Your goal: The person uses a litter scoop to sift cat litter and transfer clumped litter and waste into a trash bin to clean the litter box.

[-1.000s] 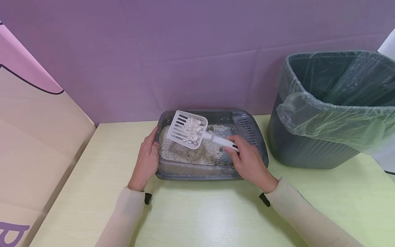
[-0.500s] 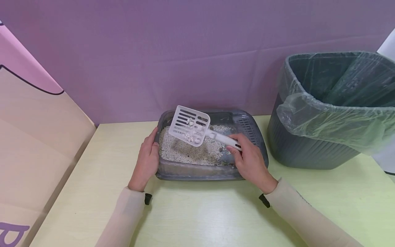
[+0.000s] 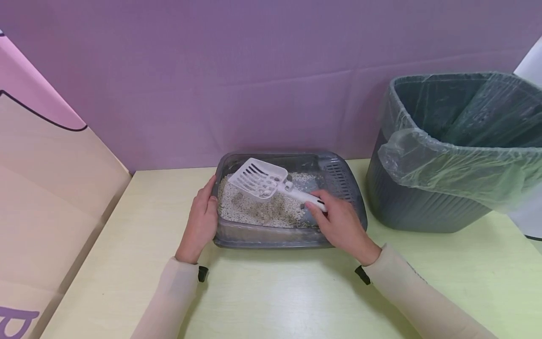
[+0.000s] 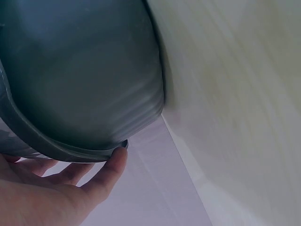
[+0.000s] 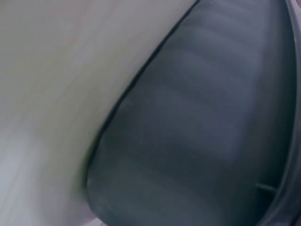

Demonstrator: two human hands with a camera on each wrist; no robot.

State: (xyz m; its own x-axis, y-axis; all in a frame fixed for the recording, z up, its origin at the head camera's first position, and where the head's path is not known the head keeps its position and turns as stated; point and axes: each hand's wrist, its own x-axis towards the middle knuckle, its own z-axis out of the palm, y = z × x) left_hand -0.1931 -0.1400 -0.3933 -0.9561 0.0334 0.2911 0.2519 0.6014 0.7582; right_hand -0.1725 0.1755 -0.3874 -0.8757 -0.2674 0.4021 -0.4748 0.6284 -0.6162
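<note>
My right hand (image 3: 342, 227) grips the handle of a white slotted litter scoop (image 3: 258, 176). The scoop's head is over the litter box, tilted, with a few clumps lying near its handle end. Beneath it, pale cat litter (image 3: 241, 209) covers the left and middle of the grey litter box (image 3: 271, 238). At the box's left end, my left hand (image 3: 202, 223) holds the rim; the left wrist view shows its fingers (image 4: 110, 172) along the rim's edge. In the right wrist view only the outer wall of the box (image 5: 188, 117) and the table show, not the hand.
To the right stands a tall grey bin (image 3: 423, 197) lined with a clear plastic bag (image 3: 466, 169), its rim well above the box. A purple wall (image 3: 254, 84) rises close behind the box. The pale wooden table (image 3: 271, 292) lies under everything.
The scoop rose slightly and shifted, then came lower and tilted differently. The loose litter on it has sifted away through the slots, leaving a few clumps. My left hand stays put.
</note>
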